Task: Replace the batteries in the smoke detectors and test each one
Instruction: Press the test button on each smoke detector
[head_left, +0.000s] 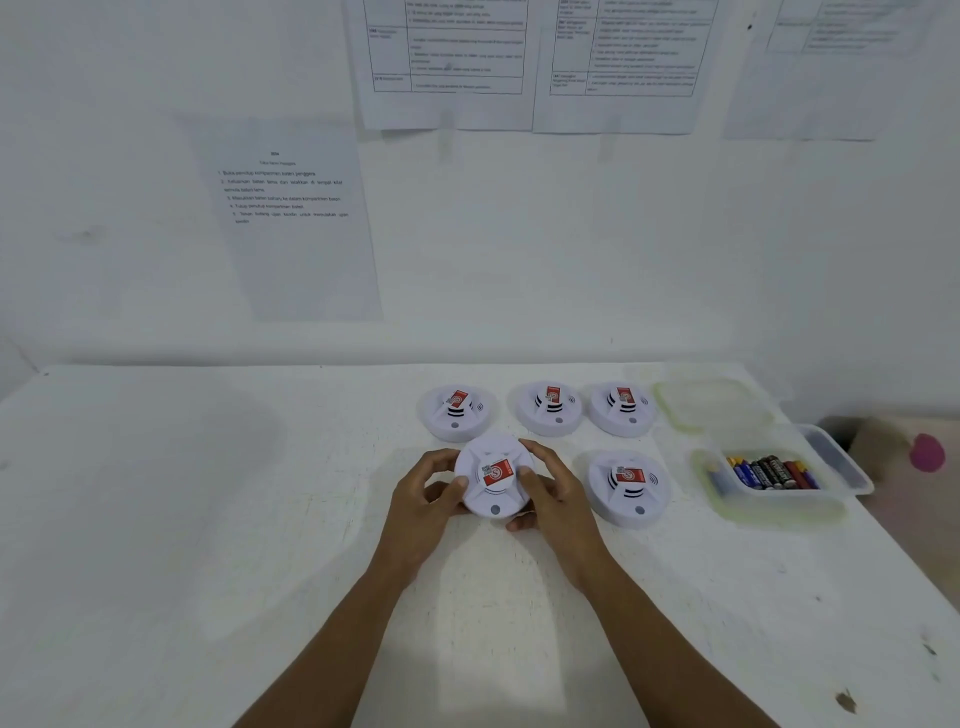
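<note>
A round white smoke detector (493, 480) with a red label on top is gripped from both sides, just above the white table (260, 519). My left hand (426, 499) clasps its left rim, thumb on its top face. My right hand (550, 491) clasps its right rim, thumb by the red label. Three more detectors stand in a row behind: one (456, 412), a second (550, 408), a third (622, 408). Another detector (629, 486) lies to the right of the held one. A clear tray of batteries (769, 473) sits further right.
A clear plastic lid (701, 402) lies behind the battery tray. Printed sheets (291, 218) hang on the white wall behind the table. A pink object (927, 452) shows beyond the table's right edge. Dark marks spot the table's near right corner.
</note>
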